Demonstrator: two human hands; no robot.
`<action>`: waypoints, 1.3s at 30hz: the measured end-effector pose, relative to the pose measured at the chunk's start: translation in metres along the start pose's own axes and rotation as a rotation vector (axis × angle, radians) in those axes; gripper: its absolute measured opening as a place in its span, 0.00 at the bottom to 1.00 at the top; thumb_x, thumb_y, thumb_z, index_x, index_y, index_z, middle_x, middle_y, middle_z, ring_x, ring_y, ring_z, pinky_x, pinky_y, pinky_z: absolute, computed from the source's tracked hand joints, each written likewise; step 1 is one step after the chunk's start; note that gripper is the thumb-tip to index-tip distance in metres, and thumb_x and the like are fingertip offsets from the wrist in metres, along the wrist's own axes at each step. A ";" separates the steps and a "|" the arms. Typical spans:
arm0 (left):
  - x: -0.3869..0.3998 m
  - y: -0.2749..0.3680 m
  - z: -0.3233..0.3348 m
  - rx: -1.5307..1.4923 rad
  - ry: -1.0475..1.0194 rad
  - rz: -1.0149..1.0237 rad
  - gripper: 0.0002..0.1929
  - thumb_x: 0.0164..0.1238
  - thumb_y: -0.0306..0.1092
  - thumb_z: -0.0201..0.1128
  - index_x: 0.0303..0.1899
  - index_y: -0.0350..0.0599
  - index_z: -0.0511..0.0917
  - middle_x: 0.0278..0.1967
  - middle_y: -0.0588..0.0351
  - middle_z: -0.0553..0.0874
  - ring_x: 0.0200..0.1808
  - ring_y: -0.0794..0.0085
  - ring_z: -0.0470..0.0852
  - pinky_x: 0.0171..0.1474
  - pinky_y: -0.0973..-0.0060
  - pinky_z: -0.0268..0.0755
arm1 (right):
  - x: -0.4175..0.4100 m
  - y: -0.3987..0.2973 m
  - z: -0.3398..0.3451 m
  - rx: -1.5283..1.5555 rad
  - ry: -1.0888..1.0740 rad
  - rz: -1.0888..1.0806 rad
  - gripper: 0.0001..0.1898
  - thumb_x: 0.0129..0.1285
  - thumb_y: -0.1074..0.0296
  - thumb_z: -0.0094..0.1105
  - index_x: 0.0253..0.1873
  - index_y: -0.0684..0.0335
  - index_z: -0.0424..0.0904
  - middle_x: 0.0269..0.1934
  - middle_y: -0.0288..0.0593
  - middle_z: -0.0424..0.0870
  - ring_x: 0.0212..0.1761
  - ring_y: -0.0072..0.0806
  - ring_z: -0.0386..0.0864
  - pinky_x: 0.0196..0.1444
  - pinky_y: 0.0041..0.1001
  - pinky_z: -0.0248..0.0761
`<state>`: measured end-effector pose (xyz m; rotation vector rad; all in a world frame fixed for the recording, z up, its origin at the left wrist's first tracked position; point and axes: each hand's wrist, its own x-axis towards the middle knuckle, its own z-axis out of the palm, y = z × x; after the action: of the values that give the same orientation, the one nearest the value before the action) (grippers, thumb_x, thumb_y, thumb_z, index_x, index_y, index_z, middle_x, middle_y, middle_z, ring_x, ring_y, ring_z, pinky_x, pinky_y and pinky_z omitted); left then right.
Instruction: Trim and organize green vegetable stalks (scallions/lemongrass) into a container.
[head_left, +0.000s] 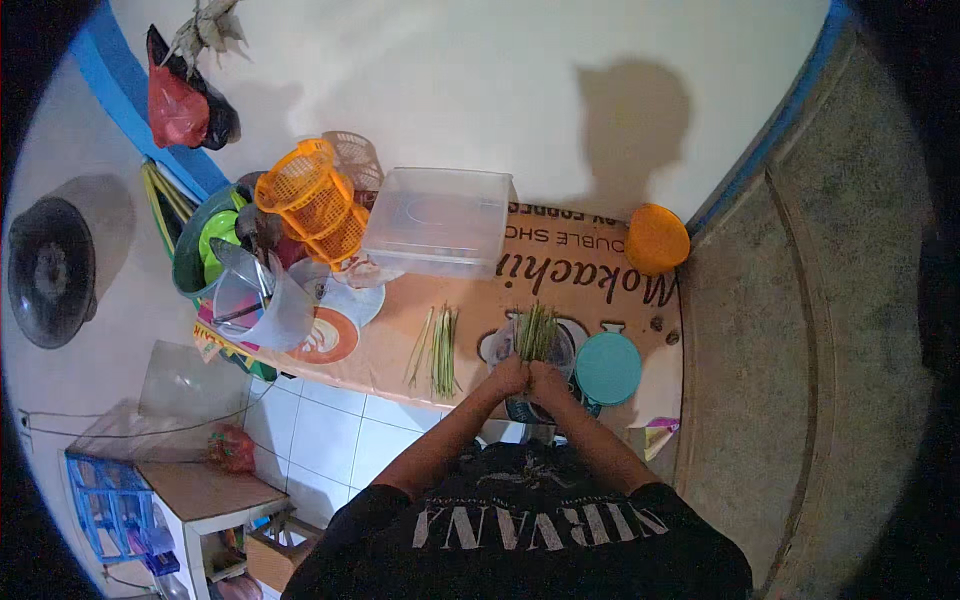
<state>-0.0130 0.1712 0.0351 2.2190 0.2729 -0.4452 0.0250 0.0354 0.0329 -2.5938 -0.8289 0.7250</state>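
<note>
Both of my hands are closed around the lower end of a bundle of thin green stalks (537, 334), whose tips point away from me. My left hand (511, 375) and my right hand (547, 384) meet side by side there. Beneath the bundle is a clear plastic container (562, 352), partly covered by it and my hands. A round teal lid (609, 369) lies just right of my right hand. More green stalks (444, 351) lie on the table to the left, most in a tight row and a few apart.
A printed cover (405, 300) spreads over the table. Toward the wall stand a clear plastic box (442, 221), orange baskets (307, 195) and an orange plastic vessel (658, 240). A translucent tub (262, 311) with utensils is at the left end. A small cabinet (214, 487) stands lower left.
</note>
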 end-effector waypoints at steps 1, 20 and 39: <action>-0.010 0.011 -0.011 -0.018 0.014 0.025 0.22 0.75 0.44 0.47 0.51 0.30 0.77 0.44 0.25 0.82 0.49 0.34 0.82 0.54 0.46 0.72 | -0.001 -0.003 -0.002 0.004 0.039 0.014 0.15 0.57 0.59 0.64 0.41 0.65 0.86 0.39 0.58 0.86 0.45 0.56 0.84 0.48 0.50 0.77; -0.072 -0.146 -0.087 0.055 0.926 -0.131 0.16 0.65 0.37 0.62 0.51 0.42 0.81 0.44 0.47 0.85 0.47 0.49 0.83 0.53 0.53 0.75 | 0.120 -0.142 -0.040 0.364 0.028 -0.274 0.16 0.63 0.67 0.61 0.53 0.67 0.82 0.46 0.56 0.87 0.48 0.41 0.86 0.49 0.35 0.78; -0.102 -0.182 -0.076 0.082 0.967 -0.172 0.08 0.66 0.27 0.56 0.45 0.41 0.79 0.41 0.44 0.81 0.45 0.47 0.80 0.47 0.54 0.75 | 0.215 -0.146 0.053 -0.407 0.135 -0.661 0.11 0.67 0.63 0.53 0.43 0.62 0.83 0.46 0.48 0.83 0.50 0.45 0.79 0.54 0.46 0.74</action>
<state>-0.1511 0.3403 -0.0066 2.3445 0.9593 0.5810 0.0817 0.2878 -0.0251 -2.3898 -1.8069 0.1959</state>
